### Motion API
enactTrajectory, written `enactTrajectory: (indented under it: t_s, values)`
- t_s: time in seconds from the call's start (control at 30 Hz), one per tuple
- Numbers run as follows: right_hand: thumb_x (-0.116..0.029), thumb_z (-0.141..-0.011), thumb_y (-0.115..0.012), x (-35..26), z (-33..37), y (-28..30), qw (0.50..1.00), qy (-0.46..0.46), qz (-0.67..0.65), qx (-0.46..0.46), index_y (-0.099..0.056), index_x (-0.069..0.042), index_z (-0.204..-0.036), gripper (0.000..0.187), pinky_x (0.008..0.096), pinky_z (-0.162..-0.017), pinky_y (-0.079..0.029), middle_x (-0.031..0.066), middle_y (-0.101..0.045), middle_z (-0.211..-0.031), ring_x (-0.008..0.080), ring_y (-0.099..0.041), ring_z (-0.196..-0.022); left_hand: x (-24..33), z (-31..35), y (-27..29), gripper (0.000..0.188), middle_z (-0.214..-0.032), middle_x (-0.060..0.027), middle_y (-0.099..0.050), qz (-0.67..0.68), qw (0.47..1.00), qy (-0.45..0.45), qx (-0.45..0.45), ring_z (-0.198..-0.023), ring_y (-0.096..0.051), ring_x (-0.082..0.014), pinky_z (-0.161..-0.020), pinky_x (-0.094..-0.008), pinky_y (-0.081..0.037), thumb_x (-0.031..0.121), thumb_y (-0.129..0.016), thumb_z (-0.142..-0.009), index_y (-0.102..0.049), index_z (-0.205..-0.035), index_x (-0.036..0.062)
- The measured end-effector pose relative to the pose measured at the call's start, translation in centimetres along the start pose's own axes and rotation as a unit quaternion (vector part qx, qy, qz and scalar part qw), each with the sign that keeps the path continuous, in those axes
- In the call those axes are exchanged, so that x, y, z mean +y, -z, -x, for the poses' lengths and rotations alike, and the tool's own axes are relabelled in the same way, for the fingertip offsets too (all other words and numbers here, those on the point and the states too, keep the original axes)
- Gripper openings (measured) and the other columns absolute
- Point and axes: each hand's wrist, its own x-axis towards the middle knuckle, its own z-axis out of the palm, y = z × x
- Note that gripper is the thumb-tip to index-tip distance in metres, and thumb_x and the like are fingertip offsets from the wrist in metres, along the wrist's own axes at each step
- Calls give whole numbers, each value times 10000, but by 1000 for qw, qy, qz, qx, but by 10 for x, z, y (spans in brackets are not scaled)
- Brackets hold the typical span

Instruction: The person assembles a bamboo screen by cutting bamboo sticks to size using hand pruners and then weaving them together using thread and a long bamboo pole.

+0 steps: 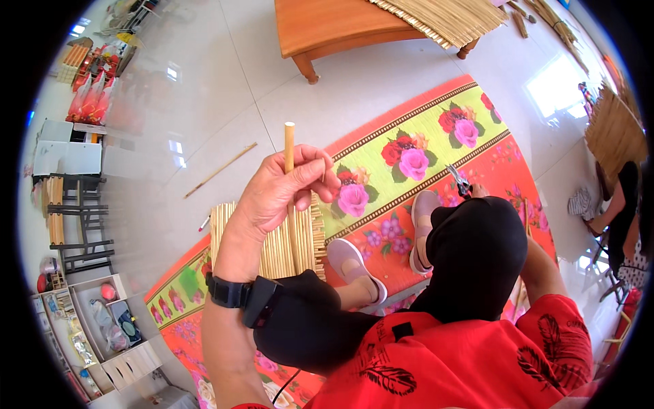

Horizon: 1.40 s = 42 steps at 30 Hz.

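My left hand (289, 180) is raised in front of me, closed around a tan reed stalk (289, 140). The stalk stands nearly upright, and its pale cut end points away from me. Under that hand lies a mat of stalks (248, 235) set side by side, partly covered by my forearm and leg. Just beyond my knee, the fingers of my right hand (479, 191) show, closed on pruning shears (460, 181). Their silver jaws point up and left; the knee hides most of this hand and the handles.
A flowered red and yellow floor mat (381, 146) lies under my shoes. One loose stalk (221, 170) is on the tiles. An orange wooden table (347, 31) bears another stalk mat (443, 17). Another person (623, 204) sits at far right; shelves (92, 313) line the left.
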Motion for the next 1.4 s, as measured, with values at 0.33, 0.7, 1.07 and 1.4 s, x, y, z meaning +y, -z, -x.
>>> enactTrajectory:
  t_s: [0.33,0.7,1.07,1.4]
  values:
    - [-259,-709,-745,20,6,-13,1000,16,-12,17,-590,-37,-1029,419,452,-848,-470,194,-622,-998,367,-593,-1004,3,-6,-18,154,-926,-135,-697,5,999,-8,48,-789,-705,-187,-469,-180,-473,67,-655,-891,-631,-1037,24]
    - [-238,-622,-744,-81,9,67,986,151,-76,-7,-553,-32,-1101,556,435,-800,-451,162,-577,-979,367,-565,-962,7,-10,-26,113,-850,-122,-692,-24,996,-12,86,-626,-664,-120,-406,-159,-416,123,-654,-908,-627,-980,39]
    - [-511,-756,-691,-35,5,7,995,30,60,-73,-539,-127,-1157,576,494,-942,-410,103,-562,-1181,306,-488,-1211,8,-6,-23,211,-839,-124,-698,-39,996,-15,77,-541,-612,-78,-409,-151,-353,162,-665,-906,-645,-1030,-8]
    - [-470,-805,-649,9,-10,-30,990,32,97,-94,-542,-125,-1227,555,503,-965,-411,108,-560,-1244,316,-487,-1237,15,-3,-31,174,-839,-115,-699,-42,998,-6,40,-525,-577,-61,-437,-160,-390,142,-655,-910,-654,-1006,-2]
